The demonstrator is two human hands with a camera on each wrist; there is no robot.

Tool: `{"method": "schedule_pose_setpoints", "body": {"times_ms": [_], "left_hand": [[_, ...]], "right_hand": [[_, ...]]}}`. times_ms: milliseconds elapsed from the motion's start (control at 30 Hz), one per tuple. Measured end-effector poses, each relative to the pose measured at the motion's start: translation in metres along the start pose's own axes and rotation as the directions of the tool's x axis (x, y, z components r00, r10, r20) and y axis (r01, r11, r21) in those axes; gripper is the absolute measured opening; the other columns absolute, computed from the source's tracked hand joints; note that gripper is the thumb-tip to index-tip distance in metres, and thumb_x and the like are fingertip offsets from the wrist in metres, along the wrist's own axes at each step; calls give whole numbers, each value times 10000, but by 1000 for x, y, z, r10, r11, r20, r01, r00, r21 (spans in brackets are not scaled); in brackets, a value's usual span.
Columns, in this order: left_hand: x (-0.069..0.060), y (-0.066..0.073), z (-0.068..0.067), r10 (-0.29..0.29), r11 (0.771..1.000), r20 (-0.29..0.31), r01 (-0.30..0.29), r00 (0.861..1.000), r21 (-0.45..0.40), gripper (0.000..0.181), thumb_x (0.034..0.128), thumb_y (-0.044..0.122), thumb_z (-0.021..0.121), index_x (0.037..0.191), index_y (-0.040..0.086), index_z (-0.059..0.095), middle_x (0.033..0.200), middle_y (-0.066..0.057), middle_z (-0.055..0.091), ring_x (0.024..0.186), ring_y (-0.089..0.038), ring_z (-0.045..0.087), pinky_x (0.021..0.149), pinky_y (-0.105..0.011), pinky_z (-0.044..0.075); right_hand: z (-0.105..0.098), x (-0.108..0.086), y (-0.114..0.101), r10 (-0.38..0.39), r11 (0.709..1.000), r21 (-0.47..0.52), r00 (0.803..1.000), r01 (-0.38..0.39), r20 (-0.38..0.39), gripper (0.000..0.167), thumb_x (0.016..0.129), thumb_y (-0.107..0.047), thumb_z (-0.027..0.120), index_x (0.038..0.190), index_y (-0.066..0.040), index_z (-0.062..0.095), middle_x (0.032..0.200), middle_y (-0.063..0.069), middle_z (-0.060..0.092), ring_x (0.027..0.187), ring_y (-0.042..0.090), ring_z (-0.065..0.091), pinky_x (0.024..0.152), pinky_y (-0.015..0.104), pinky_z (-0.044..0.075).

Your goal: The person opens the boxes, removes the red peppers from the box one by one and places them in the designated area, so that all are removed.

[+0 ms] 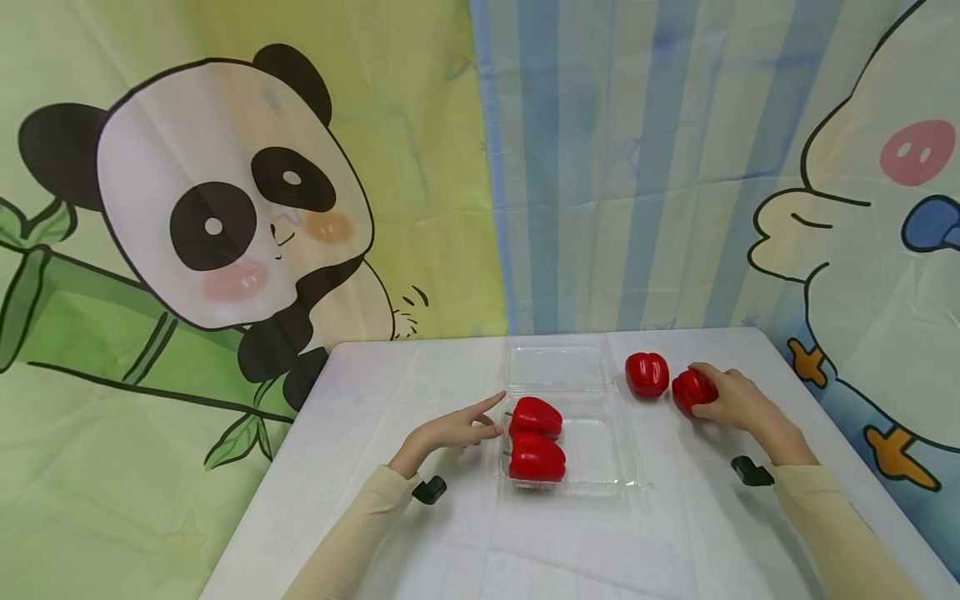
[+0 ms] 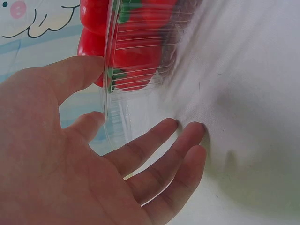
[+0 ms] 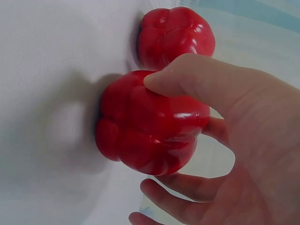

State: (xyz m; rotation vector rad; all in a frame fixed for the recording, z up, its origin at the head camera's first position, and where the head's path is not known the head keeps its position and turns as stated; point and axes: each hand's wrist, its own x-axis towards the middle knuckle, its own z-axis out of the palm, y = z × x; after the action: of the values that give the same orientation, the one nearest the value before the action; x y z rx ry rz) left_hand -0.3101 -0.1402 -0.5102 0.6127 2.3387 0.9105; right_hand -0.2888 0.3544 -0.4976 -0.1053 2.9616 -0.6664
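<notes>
A clear plastic clamshell box (image 1: 600,450) lies with its lid folded back on the white table. Two red bell peppers sit side by side in its left half, a rear one (image 1: 536,417) and a front one (image 1: 537,457). My left hand (image 1: 453,429) touches the box's left rim with its fingertips, the other fingers loosely spread in the left wrist view. To the right of the box, my right hand (image 1: 738,406) grips a red bell pepper (image 3: 147,124) between thumb and fingers. Another red bell pepper (image 1: 647,375) stands just left of it, outside the box.
The open lid (image 1: 558,367) lies flat toward the table's back edge. A cloth backdrop with a cartoon panda (image 1: 232,192) hangs behind the white table (image 1: 360,417). Small black devices (image 1: 430,490) are worn at both wrists.
</notes>
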Motion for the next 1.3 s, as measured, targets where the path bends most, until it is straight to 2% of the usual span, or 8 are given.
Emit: {"method": "schedule_pose_setpoints", "body": {"times_ms": [300, 900, 1300], "left_hand": [[0, -1, 1, -1, 1000, -2, 1, 1000, -3, 758, 1000, 435, 570, 1623, 304, 160, 1421, -159, 540, 1091, -260, 605, 802, -406, 545], [2, -3, 1, -10, 1000, -8, 10, 1000, -7, 753, 995, 438, 572, 1619, 333, 165, 1417, -144, 543, 1061, -244, 600, 788, -396, 545], [3, -5, 1, -13, 1000, -5, 13, 1000, -13, 754, 991, 444, 583, 1615, 352, 172, 1416, -147, 549, 1026, -242, 616, 785, -395, 544]], "right_hand": [[-1, 7, -1, 32, 999, 8, 999, -32, 19, 856, 801, -241, 818, 1475, -4, 347, 1285, 403, 439, 1166, 570, 416, 810, 607, 561], [-10, 24, -4, 83, 994, 60, 991, -90, 101, 888, 859, -300, 764, 1504, 44, 260, 1371, 414, 377, 1226, 590, 359, 896, 648, 515], [-6, 31, -4, 80, 996, 24, 994, -81, 73, 859, 867, -301, 737, 1499, 49, 272, 1364, 413, 397, 1219, 583, 377, 908, 675, 491]]}}
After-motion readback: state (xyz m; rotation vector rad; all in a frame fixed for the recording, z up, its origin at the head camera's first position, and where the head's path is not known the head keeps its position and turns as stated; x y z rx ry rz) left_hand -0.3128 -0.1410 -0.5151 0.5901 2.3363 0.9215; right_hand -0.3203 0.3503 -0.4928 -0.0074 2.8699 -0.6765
